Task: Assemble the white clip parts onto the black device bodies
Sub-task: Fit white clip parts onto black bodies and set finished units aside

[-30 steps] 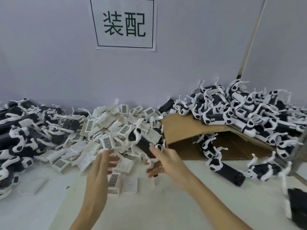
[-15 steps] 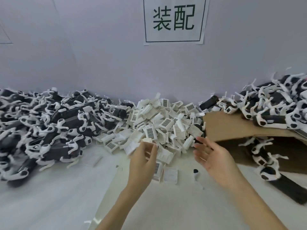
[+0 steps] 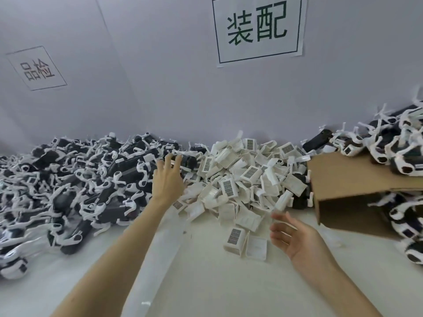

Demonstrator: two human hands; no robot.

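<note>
A heap of white clip parts (image 3: pixel 247 179) with barcode labels lies in the middle against the wall. To its left spreads a big pile of black device bodies (image 3: pixel 75 179) with white fittings. My left hand (image 3: pixel 168 179) reaches out over the right edge of that pile, fingers spread and straight, holding nothing. My right hand (image 3: pixel 295 236) hovers above the table in front of the clip heap, palm turned inward, fingers relaxed and empty. Two loose clip parts (image 3: pixel 246 242) lie just left of it.
A brown cardboard box (image 3: pixel 348 186) lies on its side at the right, with more black-and-white devices (image 3: pixel 389 143) piled on and inside it. A white table (image 3: pixel 206 282) stretches toward me. Paper signs (image 3: pixel 258 28) hang on the grey wall.
My view has swung left, away from the box. My right hand let go of the black device it held a second ago. My left hand has reached forward toward the left pile.
</note>
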